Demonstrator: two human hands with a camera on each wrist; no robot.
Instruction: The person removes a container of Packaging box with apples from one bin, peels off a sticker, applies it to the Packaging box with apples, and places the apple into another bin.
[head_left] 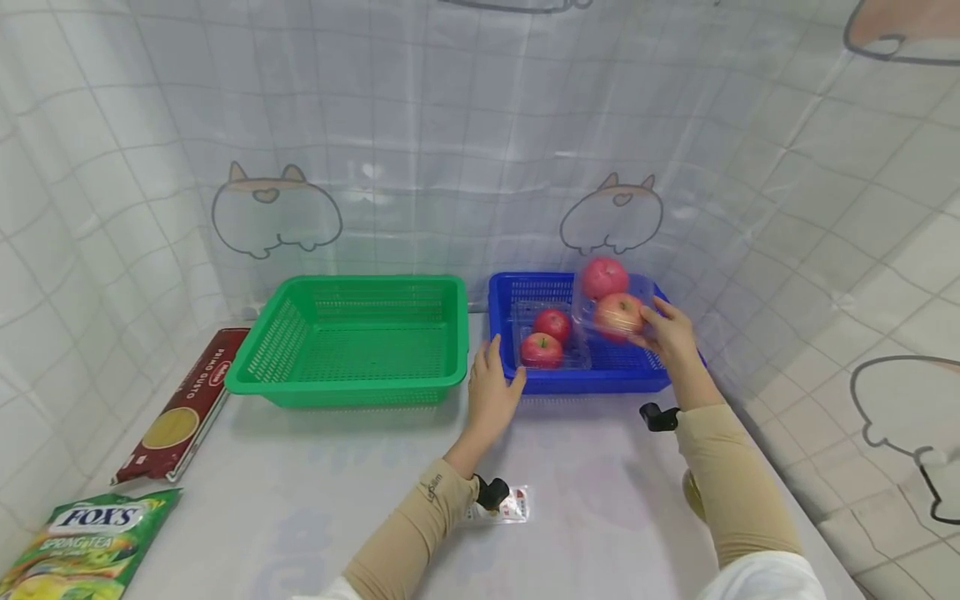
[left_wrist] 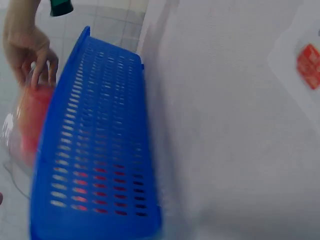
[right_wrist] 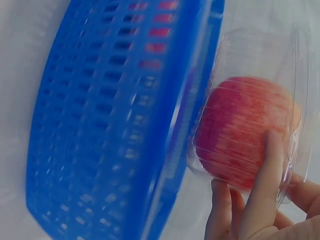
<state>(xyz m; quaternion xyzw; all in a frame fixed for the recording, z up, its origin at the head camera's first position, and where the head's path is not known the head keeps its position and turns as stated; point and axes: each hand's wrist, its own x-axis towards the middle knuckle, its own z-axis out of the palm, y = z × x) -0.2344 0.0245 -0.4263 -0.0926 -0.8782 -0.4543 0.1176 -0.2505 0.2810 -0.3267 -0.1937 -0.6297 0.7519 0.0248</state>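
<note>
My right hand (head_left: pixel 670 335) grips a clear plastic box (head_left: pixel 637 287) with two red apples (head_left: pixel 618 317) in it, tilted above the right half of the blue basket (head_left: pixel 592 383). In the right wrist view, fingers and thumb hold the box (right_wrist: pixel 250 55) by one end, an apple (right_wrist: pixel 240 130) showing through the plastic. Another clear box (head_left: pixel 577 358) with two apples (head_left: pixel 542 350) lies in the basket's left half. My left hand (head_left: pixel 491 392) is by the basket's front left corner, fingers extended and holding nothing; whether it touches the rim, I cannot tell.
Left of the blue basket stands a green basket (head_left: pixel 345 390). A dark red pasta packet (head_left: pixel 180 408) and a green candy bag (head_left: pixel 90 542) lie at the left. A small packet (head_left: pixel 516 504) lies below my left wrist; my right sleeve partly hides a yellowish round object (head_left: pixel 693 493).
</note>
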